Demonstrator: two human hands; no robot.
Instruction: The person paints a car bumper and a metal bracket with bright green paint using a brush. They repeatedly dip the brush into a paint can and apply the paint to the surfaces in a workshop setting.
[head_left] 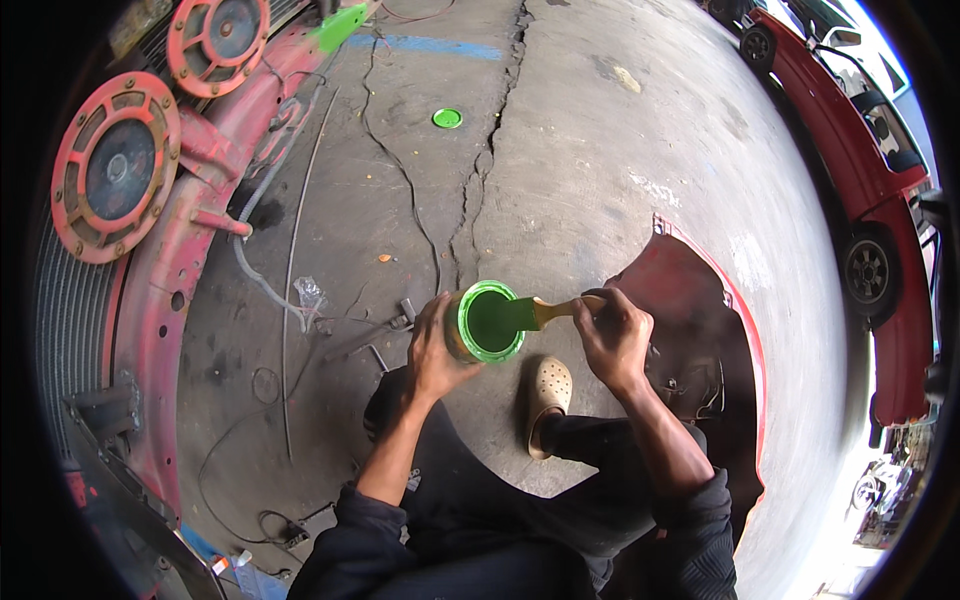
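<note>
The left hand [436, 350] holds a round can [465, 338] with green paint on its rim, and its fingers curve around the side. The fingers of the right hand [617, 335] are pinching the handle of a brush [546, 313]; its green bristles reach over the can's opening. On the grey floor [590, 150], farther ahead, lies a round green lid [447, 118].

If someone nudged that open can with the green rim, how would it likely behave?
The can is probably stiff: its rim looks evenly round in the left hand's grip. With its top open and green inside, it could spill if tipped. Green smears around the rim may make it slippery there.
</note>
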